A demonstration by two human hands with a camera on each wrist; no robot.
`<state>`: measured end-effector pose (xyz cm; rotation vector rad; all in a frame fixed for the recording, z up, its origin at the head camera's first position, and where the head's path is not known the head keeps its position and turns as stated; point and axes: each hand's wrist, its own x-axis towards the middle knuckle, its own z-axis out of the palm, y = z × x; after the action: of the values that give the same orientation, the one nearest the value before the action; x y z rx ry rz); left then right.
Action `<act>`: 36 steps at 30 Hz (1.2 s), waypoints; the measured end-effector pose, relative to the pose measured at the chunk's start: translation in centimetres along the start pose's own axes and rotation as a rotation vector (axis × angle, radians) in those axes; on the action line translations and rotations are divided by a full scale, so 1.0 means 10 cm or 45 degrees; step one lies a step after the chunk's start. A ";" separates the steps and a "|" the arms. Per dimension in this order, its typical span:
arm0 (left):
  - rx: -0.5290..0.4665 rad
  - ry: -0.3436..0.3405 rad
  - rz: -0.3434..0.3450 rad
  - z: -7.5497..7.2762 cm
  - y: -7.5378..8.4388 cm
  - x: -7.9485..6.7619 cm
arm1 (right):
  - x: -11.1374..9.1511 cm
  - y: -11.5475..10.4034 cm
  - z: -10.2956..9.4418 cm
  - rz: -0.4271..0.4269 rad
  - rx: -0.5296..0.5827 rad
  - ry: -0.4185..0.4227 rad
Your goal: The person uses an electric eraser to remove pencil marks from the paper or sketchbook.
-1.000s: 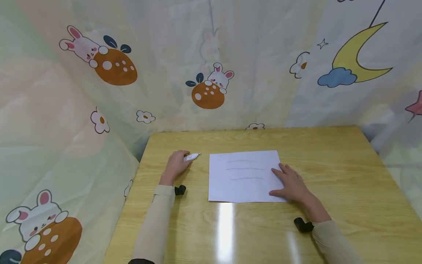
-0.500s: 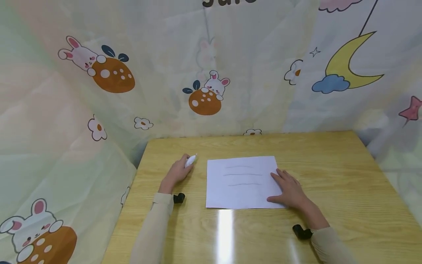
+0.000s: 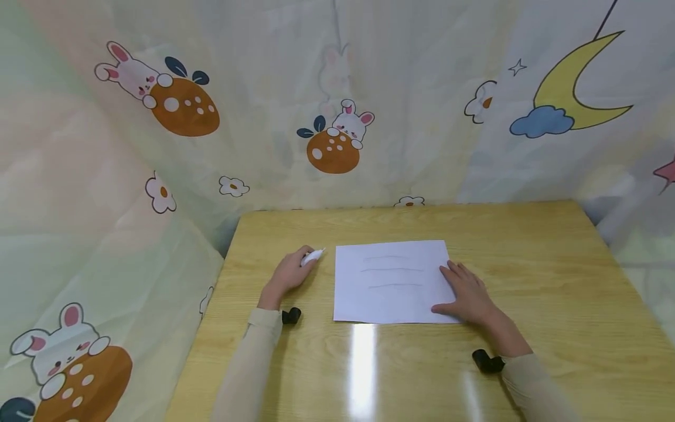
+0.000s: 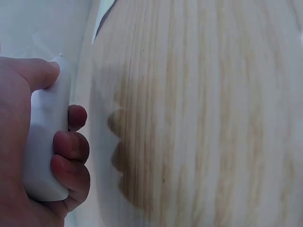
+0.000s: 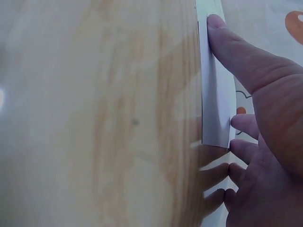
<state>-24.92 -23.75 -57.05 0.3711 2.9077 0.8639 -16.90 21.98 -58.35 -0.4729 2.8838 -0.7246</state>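
My left hand (image 3: 287,275) grips a white correction pen (image 3: 312,257), its thin tip pointing up and to the right, left of the paper. The left wrist view shows the pen's flat body (image 4: 45,137) between the palm and curled fingers, with the thumb along its upper end. A white sheet of paper (image 3: 387,306) lies flat in mid-table, bearing three thin, roughly horizontal lines. My right hand (image 3: 469,296) rests spread on the sheet's right edge. In the right wrist view, its thumb (image 5: 232,40) lies on the paper (image 5: 215,113) and the fingertips are around its near corner.
The wooden table (image 3: 422,375) ends at a patterned curtain (image 3: 253,117) at the back and left. Black wrist-mounted pieces stick out beside the left wrist (image 3: 292,316) and the right wrist (image 3: 487,361). Bright reflections streak the table's front.
My left hand has shifted slightly right and toward me, and the pen's tip has tilted upward. My right hand stays at the paper's edge, its fingertips a little farther right. The head view dipped and returned.
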 end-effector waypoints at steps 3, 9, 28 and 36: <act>0.004 -0.027 0.026 0.01 0.04 0.01 | 0.00 0.01 -0.01 0.001 -0.002 -0.006; -0.001 -0.069 0.072 0.00 0.21 0.04 | -0.01 0.00 -0.02 -0.003 0.000 0.027; 0.362 -0.349 0.371 0.05 0.81 0.48 | 0.03 0.03 -0.01 0.037 0.025 -0.012; 0.665 -0.388 0.452 0.12 0.96 0.58 | 0.03 0.04 -0.04 0.045 0.035 -0.017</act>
<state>-28.41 -13.83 -52.87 0.9812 2.7683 0.0336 -17.40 22.35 -58.15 -0.4204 2.8584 -0.7521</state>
